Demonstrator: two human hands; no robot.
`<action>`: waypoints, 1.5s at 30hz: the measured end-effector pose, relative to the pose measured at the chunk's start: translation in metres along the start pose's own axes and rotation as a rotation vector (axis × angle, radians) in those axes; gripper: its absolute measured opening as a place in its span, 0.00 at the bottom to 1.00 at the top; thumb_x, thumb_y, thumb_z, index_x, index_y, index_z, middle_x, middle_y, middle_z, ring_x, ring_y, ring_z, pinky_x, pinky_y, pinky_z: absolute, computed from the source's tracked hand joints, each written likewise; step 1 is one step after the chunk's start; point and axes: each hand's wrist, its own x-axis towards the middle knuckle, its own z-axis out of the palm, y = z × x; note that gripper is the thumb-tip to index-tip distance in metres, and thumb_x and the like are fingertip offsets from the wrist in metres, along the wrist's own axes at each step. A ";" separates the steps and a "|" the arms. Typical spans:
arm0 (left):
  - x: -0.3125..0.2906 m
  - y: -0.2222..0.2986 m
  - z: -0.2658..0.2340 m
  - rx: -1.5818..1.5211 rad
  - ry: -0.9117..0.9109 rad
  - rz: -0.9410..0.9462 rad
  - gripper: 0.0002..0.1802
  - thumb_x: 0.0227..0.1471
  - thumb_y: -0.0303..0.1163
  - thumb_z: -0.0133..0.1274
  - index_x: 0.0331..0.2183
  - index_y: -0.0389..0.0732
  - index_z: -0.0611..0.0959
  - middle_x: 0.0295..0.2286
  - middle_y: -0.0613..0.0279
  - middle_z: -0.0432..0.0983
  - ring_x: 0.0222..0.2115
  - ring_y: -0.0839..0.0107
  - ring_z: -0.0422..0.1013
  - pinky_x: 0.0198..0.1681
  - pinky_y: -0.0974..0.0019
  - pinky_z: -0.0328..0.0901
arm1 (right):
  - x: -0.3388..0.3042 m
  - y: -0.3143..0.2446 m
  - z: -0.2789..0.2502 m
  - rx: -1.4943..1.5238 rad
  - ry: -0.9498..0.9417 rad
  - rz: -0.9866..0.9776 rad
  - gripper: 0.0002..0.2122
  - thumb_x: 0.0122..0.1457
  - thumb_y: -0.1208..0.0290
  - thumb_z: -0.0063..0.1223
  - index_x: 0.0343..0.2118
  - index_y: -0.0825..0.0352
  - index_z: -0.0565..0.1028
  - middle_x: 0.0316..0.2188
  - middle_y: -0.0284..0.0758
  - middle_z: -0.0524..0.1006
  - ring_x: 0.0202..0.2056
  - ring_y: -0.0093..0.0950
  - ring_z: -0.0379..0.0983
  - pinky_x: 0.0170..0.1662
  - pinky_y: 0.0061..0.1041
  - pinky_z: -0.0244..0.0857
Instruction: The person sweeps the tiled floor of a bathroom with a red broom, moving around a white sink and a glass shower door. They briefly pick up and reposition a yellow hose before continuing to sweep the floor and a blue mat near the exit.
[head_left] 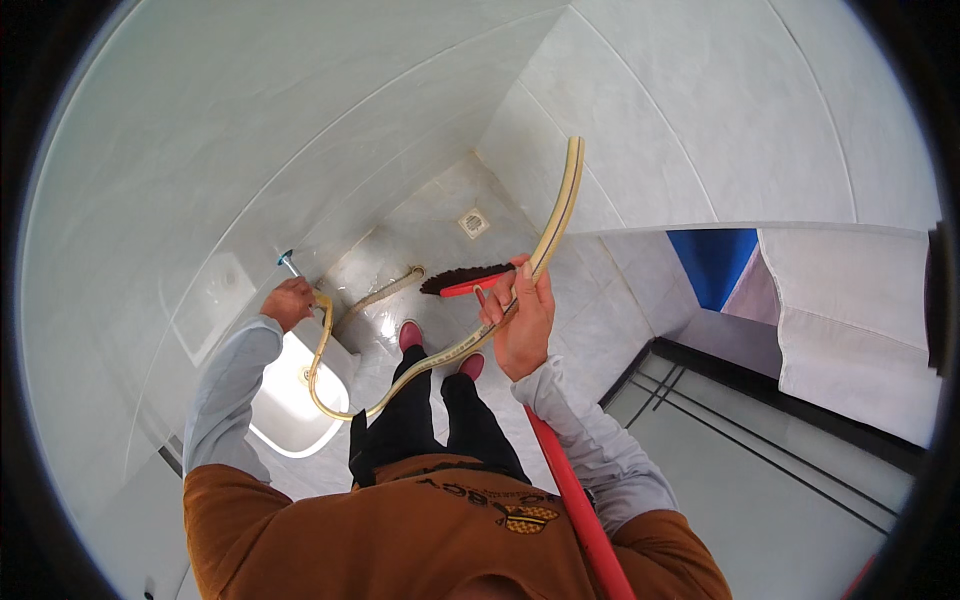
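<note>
My left hand (288,304) is closed around a chrome tap (290,263) on the left wall; its fingers cover most of the tap. From beside that hand a pale yellow hose (325,350) loops down and across my legs to the right. My right hand (528,322) grips the hose near its free end, which points up and away. A broom with a red handle (572,490) lies along my right forearm. Its red head with dark bristles (466,277) shows just left of my right hand.
Below the tap is a white basin (298,400). Another piece of hose (378,298) lies on the wet tiled floor, near a square drain (473,223). My feet in pink shoes stand there. To the right are a white curtain (855,330) and a dark-framed panel (760,430).
</note>
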 end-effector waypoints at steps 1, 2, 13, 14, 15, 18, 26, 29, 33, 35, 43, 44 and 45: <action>0.002 0.000 -0.001 -0.015 -0.020 -0.014 0.14 0.40 0.38 0.60 0.33 0.46 0.82 0.36 0.63 0.75 0.44 0.61 0.68 0.47 0.60 0.64 | 0.000 -0.001 0.001 -0.008 -0.003 -0.013 0.08 0.65 0.62 0.38 0.41 0.59 0.63 0.20 0.27 0.59 0.18 0.18 0.55 0.22 0.20 0.54; 0.005 0.000 -0.002 -0.016 -0.079 -0.059 0.13 0.42 0.39 0.58 0.33 0.46 0.82 0.35 0.63 0.75 0.43 0.62 0.69 0.44 0.61 0.65 | -0.001 -0.001 0.002 -0.015 -0.017 -0.026 0.08 0.65 0.62 0.38 0.41 0.59 0.63 0.20 0.27 0.59 0.18 0.18 0.54 0.22 0.20 0.54; 0.025 0.010 0.005 -0.260 0.304 -0.565 0.12 0.53 0.44 0.48 0.30 0.47 0.80 0.27 0.57 0.76 0.29 0.54 0.72 0.31 0.54 0.66 | -0.006 0.001 0.010 0.015 -0.026 -0.093 0.07 0.66 0.64 0.38 0.42 0.59 0.64 0.20 0.27 0.59 0.18 0.18 0.54 0.22 0.20 0.54; 0.026 0.011 0.004 -0.268 0.299 -0.576 0.12 0.53 0.44 0.48 0.30 0.48 0.80 0.26 0.57 0.76 0.29 0.54 0.72 0.31 0.53 0.66 | -0.006 0.001 0.010 0.020 -0.018 -0.088 0.07 0.66 0.64 0.38 0.42 0.59 0.64 0.20 0.27 0.59 0.18 0.18 0.54 0.22 0.20 0.54; 0.026 0.011 0.003 -0.276 0.293 -0.588 0.12 0.53 0.44 0.48 0.30 0.49 0.80 0.26 0.57 0.76 0.30 0.53 0.72 0.31 0.53 0.65 | -0.007 0.001 0.009 0.013 -0.030 -0.099 0.07 0.66 0.64 0.38 0.42 0.59 0.64 0.20 0.27 0.59 0.18 0.18 0.54 0.22 0.20 0.54; 0.027 0.014 0.001 -0.285 0.312 -0.608 0.11 0.52 0.44 0.48 0.30 0.49 0.80 0.26 0.58 0.77 0.30 0.54 0.72 0.30 0.53 0.65 | -0.010 0.001 0.008 0.002 -0.033 -0.104 0.08 0.66 0.63 0.38 0.43 0.59 0.64 0.19 0.27 0.59 0.18 0.18 0.55 0.22 0.20 0.54; 0.029 0.014 0.005 -0.310 0.289 -0.659 0.12 0.52 0.45 0.49 0.31 0.50 0.81 0.27 0.58 0.77 0.30 0.53 0.73 0.31 0.53 0.66 | -0.013 -0.003 0.000 0.019 0.052 -0.018 0.08 0.65 0.62 0.38 0.42 0.59 0.64 0.19 0.27 0.59 0.17 0.19 0.54 0.22 0.21 0.53; 0.028 0.013 0.006 -0.307 0.281 -0.651 0.12 0.52 0.45 0.48 0.33 0.51 0.81 0.28 0.57 0.77 0.30 0.53 0.73 0.32 0.53 0.66 | -0.010 -0.003 -0.005 0.040 0.048 0.083 0.09 0.65 0.60 0.38 0.40 0.59 0.64 0.19 0.27 0.59 0.17 0.19 0.55 0.21 0.22 0.53; 0.028 0.013 0.006 -0.283 0.286 -0.635 0.13 0.53 0.43 0.49 0.35 0.49 0.83 0.27 0.56 0.78 0.29 0.54 0.74 0.32 0.55 0.67 | -0.007 0.000 -0.013 0.046 0.068 0.206 0.09 0.64 0.59 0.39 0.40 0.58 0.65 0.18 0.26 0.59 0.16 0.20 0.55 0.21 0.23 0.52; 0.028 0.013 0.005 -0.281 0.262 -0.659 0.12 0.52 0.44 0.49 0.35 0.51 0.82 0.29 0.56 0.78 0.31 0.54 0.73 0.33 0.54 0.67 | -0.007 0.001 -0.017 0.041 0.082 0.263 0.09 0.63 0.59 0.40 0.40 0.57 0.66 0.18 0.25 0.59 0.16 0.20 0.55 0.22 0.23 0.52; 0.029 0.015 0.003 -0.290 0.258 -0.671 0.13 0.52 0.45 0.49 0.36 0.51 0.82 0.29 0.57 0.78 0.31 0.55 0.74 0.34 0.54 0.67 | -0.011 -0.001 -0.025 0.063 0.113 0.322 0.09 0.63 0.58 0.41 0.40 0.56 0.66 0.19 0.25 0.60 0.17 0.20 0.55 0.23 0.24 0.52; 0.029 0.016 0.003 -0.277 0.261 -0.667 0.13 0.52 0.45 0.49 0.36 0.51 0.82 0.29 0.57 0.78 0.31 0.55 0.74 0.34 0.54 0.67 | -0.012 -0.002 -0.025 0.068 0.136 0.323 0.09 0.63 0.58 0.41 0.40 0.56 0.66 0.19 0.25 0.60 0.17 0.20 0.54 0.23 0.24 0.52; 0.029 0.016 0.003 -0.278 0.269 -0.660 0.13 0.52 0.45 0.49 0.36 0.51 0.82 0.29 0.57 0.78 0.31 0.55 0.74 0.34 0.54 0.67 | -0.013 -0.003 -0.025 0.075 0.157 0.308 0.10 0.62 0.58 0.42 0.40 0.56 0.66 0.19 0.25 0.60 0.18 0.20 0.54 0.24 0.24 0.52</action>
